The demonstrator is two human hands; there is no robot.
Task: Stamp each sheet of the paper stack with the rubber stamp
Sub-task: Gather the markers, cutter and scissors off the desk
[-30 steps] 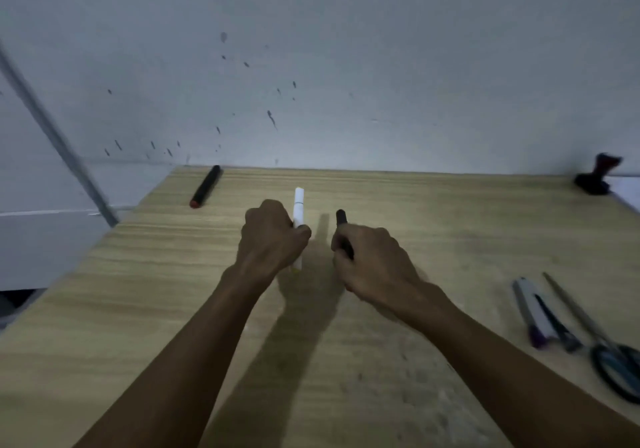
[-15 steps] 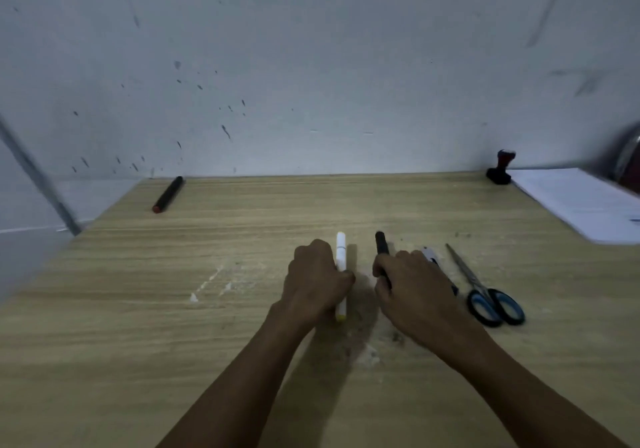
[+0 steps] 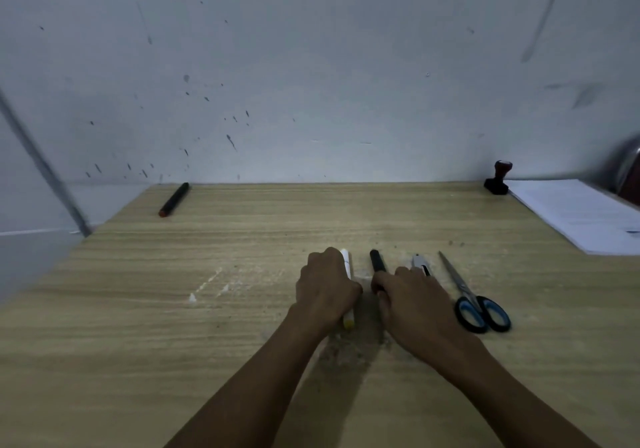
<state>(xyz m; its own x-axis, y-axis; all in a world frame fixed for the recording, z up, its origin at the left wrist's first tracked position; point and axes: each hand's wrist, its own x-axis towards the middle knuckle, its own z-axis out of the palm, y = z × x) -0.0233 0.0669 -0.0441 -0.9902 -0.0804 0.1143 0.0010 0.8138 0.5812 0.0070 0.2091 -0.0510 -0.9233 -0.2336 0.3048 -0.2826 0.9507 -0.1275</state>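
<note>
The rubber stamp (image 3: 498, 178), black with a dark red knob, stands at the table's far right by the wall. A white paper stack (image 3: 575, 215) lies just right of it. Both are far from my hands. My left hand (image 3: 325, 286) grips a white marker (image 3: 346, 264) with a yellow end, low on the table. Beside it my right hand (image 3: 412, 295) grips a black marker (image 3: 376, 262), its tip pointing away from me.
Blue-handled scissors (image 3: 474, 300) and a grey pen-like item (image 3: 420, 262) lie right of my right hand. A black marker with a red end (image 3: 174, 199) lies at the far left. The wooden table (image 3: 173, 326) meets a white wall.
My view has swung right, bringing the stamp and paper stack into sight. Both hands still grip their markers and have come down close to the scissors and pens.
</note>
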